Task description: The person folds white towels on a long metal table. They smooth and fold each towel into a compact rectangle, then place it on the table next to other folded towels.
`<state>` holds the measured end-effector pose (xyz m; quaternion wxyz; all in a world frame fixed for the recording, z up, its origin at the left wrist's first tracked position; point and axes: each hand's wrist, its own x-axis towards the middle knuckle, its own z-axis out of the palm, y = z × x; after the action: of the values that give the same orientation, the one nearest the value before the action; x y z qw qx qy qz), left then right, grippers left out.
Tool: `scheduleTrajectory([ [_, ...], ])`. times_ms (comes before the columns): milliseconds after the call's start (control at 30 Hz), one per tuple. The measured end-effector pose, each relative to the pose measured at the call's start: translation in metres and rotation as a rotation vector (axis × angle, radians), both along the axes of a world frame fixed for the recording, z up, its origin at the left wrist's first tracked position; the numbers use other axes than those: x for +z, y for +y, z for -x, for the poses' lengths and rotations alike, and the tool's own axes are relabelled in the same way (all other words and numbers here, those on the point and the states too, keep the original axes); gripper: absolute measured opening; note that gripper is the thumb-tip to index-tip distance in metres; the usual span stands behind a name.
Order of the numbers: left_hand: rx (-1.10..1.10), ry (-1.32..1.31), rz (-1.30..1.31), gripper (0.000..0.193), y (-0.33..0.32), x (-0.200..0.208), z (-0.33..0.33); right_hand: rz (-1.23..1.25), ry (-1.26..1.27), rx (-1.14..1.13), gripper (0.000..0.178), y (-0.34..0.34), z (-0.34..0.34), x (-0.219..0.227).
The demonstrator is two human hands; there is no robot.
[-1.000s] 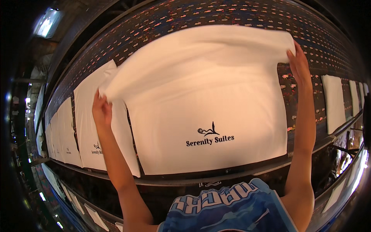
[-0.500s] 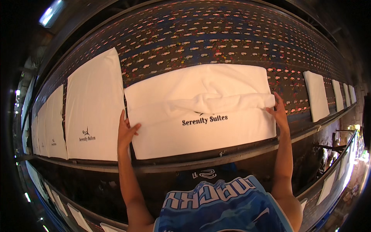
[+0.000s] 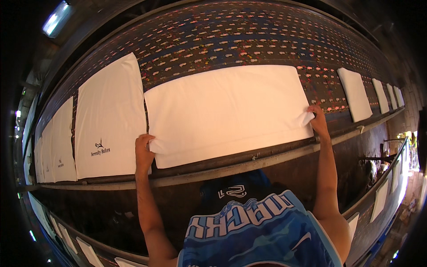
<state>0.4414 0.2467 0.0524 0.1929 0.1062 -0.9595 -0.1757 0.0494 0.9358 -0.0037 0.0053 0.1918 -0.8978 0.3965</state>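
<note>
A white towel (image 3: pixel 227 107) lies spread lengthwise in front of me on the long dark table, its upper face plain with no print showing. My left hand (image 3: pixel 144 149) is closed on the towel's left edge, a small bunch of cloth in its fingers. At the right edge, my right hand (image 3: pixel 317 121) pinches a gathered bit of the same towel. Just left of it lies another white towel (image 3: pixel 106 115), flat, with a small dark printed emblem (image 3: pixel 98 148) near its lower edge.
Several more white towels (image 3: pixel 59 142) line the table to the left, and folded white ones (image 3: pixel 354 95) stand out to the right. The dark patterned table surface (image 3: pixel 231 44) stretches away behind. A rail (image 3: pixel 249 165) runs along the near edge. Another table with white cloths (image 3: pixel 380 200) is at lower right.
The upper layer of the towel has come down toward me, covering the printed emblem and smoothing the rumpled fold. My left hand has gone from spread fingers to gripping the edge.
</note>
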Motion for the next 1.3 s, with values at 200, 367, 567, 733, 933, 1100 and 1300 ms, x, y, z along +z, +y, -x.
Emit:
scheduleTrajectory([
  [200, 0.245, -0.171, -0.366, 0.033, 0.026, 0.005, -0.023, 0.272, -0.213, -0.285, 0.026, 0.023, -0.015, -0.003],
  [367, 0.437, -0.115, -1.052, 0.025, 0.031, -0.007, -0.041, 0.329, -0.52, -0.326, 0.038, -0.012, -0.041, 0.032],
  [567, 0.559, -0.021, -1.004, 0.028, 0.044, -0.006, -0.02, -0.056, -0.184, -0.261, 0.031, -0.003, -0.029, 0.01],
  [733, 0.647, 0.043, -0.865, 0.027, 0.043, 0.015, -0.031, 0.262, -0.342, -0.265, 0.02, 0.021, -0.029, 0.021],
  [933, 0.608, -0.247, -0.634, 0.026, 0.05, -0.012, -0.054, -0.028, -0.309, -0.069, 0.02, 0.04, -0.049, 0.008],
  [1100, 0.644, -0.132, -0.821, 0.031, 0.042, 0.006, -0.056, -0.057, -0.36, -0.162, 0.024, 0.04, -0.052, 0.025],
  [1300, 0.591, -0.332, -0.453, 0.038, 0.028, -0.034, -0.069, -0.164, -0.192, -0.138, 0.023, 0.028, -0.061, 0.01],
])
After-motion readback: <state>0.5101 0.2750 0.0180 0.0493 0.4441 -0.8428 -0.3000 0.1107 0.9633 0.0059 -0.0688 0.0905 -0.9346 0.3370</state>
